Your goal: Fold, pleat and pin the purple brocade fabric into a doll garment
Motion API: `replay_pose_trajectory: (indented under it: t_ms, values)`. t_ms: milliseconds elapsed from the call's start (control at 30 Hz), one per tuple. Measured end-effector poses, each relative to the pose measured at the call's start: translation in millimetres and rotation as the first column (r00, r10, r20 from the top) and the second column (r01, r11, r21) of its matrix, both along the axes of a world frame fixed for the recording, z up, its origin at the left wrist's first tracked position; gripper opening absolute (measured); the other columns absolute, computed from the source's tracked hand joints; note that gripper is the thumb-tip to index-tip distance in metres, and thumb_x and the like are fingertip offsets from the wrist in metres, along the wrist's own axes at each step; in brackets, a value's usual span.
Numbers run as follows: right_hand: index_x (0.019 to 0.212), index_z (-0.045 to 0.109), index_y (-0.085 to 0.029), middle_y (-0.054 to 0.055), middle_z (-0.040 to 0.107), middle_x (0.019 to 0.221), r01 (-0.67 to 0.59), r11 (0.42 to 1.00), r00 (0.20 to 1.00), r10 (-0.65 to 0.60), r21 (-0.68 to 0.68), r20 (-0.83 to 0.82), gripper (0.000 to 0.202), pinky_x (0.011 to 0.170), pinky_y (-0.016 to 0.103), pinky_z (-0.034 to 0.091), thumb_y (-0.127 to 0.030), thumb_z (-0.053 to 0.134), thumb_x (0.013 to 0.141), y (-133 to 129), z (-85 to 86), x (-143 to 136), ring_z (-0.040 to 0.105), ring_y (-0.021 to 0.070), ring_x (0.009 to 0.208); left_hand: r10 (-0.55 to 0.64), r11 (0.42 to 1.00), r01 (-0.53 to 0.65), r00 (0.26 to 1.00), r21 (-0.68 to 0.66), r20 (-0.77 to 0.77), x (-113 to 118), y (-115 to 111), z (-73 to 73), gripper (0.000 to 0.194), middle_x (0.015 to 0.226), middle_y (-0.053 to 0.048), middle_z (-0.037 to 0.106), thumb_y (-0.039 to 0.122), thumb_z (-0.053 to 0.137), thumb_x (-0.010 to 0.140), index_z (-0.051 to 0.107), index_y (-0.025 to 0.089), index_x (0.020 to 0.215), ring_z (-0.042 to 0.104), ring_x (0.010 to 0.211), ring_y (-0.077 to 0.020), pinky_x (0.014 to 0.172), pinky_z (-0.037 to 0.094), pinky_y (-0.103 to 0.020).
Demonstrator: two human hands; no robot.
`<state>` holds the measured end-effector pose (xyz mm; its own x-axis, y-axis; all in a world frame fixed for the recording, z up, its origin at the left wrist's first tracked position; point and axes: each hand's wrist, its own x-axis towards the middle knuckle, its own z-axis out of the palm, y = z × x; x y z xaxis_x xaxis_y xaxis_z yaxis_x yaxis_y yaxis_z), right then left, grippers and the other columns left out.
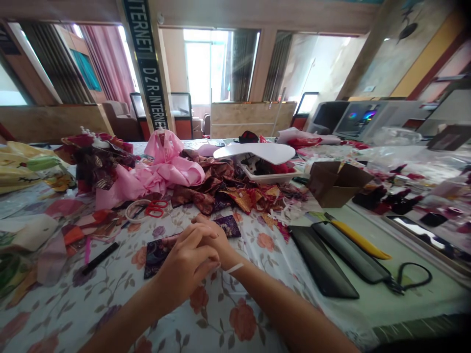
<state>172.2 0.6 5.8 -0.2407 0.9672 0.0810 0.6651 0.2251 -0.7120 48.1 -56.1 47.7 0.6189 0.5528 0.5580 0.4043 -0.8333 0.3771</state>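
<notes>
On the floral tablecloth [243, 318], a flat strip of dark purple patterned cloth [230, 226] lies under both hands. My left hand [187, 252] rests across the back of my right hand, its fingers bent and apart, holding nothing that shows. My right hand [217, 242] lies over the middle of the cloth strip with its fingers stretched out to the left. Part of that hand is hidden behind the left one. A thin white band [234, 268] circles the right wrist. Just beyond the hands are red-handled scissors [156, 208] beside a white tape roll [129, 215].
Pink fabric [167, 171] and brown satin scraps [213, 174] pile up at the back. Behind them stands a white tray [272, 176]. To the right are an open cardboard box [336, 184], a dark flat slab [320, 260] and a yellow-handled tool [362, 240]. A black marker [100, 258] lies left.
</notes>
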Motion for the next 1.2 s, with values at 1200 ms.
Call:
replay_pose_trajectory:
  t_ms: [1200]
  values:
    - [0.072,0.055,-0.016,-0.004,0.047,0.063,-0.129,0.942,0.567,-0.186,-0.310,-0.802,0.036,0.053,0.022,0.031,-0.048,0.070,0.068,-25.1,6.5,3.4,0.039,0.0081,0.054,0.662,0.404,0.238,0.590,-0.883,0.462,-24.9,16.8,-31.9,0.024,0.090,-0.006,0.074,0.031,0.074,0.070,0.074,0.016,0.088,0.066,0.085,-0.0156,0.079,0.050,-0.022]
